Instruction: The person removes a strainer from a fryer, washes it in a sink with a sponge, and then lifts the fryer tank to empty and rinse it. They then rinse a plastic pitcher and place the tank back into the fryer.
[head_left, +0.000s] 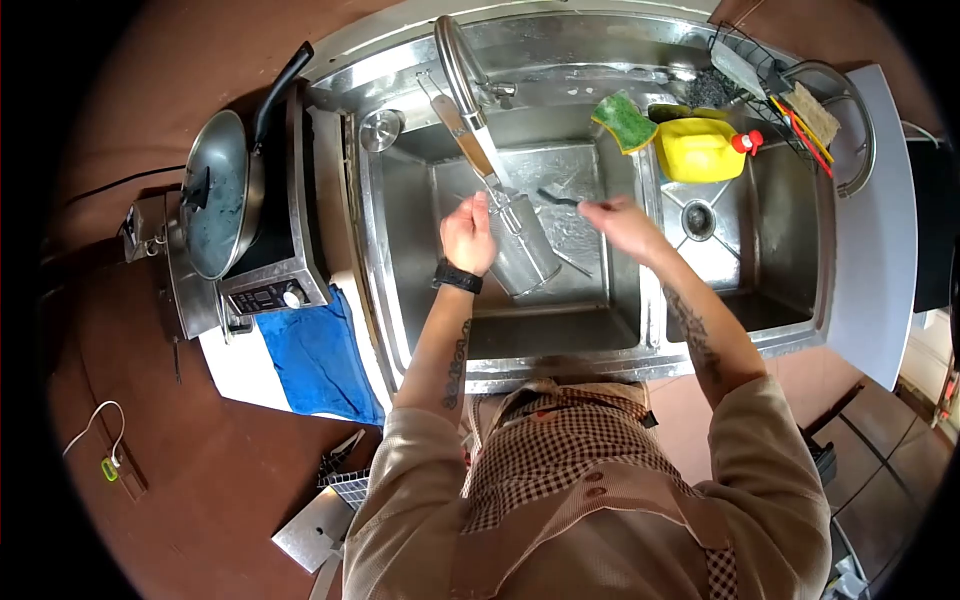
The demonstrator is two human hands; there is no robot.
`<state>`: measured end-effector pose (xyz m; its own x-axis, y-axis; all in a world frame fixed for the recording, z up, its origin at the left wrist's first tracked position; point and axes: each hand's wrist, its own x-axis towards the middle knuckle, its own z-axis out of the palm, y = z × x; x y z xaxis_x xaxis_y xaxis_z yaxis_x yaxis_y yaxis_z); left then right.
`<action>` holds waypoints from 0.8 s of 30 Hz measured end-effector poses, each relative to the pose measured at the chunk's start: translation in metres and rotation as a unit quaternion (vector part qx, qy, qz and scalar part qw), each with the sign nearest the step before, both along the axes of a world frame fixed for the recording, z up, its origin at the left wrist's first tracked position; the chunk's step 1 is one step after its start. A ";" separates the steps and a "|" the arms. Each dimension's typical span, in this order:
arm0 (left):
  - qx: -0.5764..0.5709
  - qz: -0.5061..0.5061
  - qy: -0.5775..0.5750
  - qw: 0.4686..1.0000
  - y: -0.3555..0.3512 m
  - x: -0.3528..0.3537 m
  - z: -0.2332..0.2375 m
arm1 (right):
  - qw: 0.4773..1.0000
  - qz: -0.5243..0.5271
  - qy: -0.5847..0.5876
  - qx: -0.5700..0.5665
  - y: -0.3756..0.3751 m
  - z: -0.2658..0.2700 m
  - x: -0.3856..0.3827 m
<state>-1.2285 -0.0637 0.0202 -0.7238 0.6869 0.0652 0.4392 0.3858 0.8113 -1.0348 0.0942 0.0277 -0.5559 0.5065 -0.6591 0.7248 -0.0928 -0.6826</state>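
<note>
My left hand (468, 236) is closed at the neck of a wooden-handled spatula (462, 138). Its handle points up toward the back of the sink, and its broad shiny blade slants down into the left basin (410, 225). Running water from the curved faucet (455, 65) falls right by the neck of the spatula. To the right, my right hand (625, 228) pinches a small dark slender utensil (558, 197), its tip pointing left over the basin. A thin metal piece (573, 264) shows beside the blade, low in the basin.
On the divider and right basin's rear edge are a green-yellow sponge (625, 122) and a yellow bottle (700, 152) with a red cap. A wire caddy (770, 75) stands behind. Left are a lidded frying pan (215, 195), a cooker (280, 285) and a blue cloth (320, 355).
</note>
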 end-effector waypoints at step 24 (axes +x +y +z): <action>-0.121 0.057 0.124 0.983 0.010 0.040 -0.027 | 0.960 -0.140 0.047 -0.238 -0.044 0.005 -0.019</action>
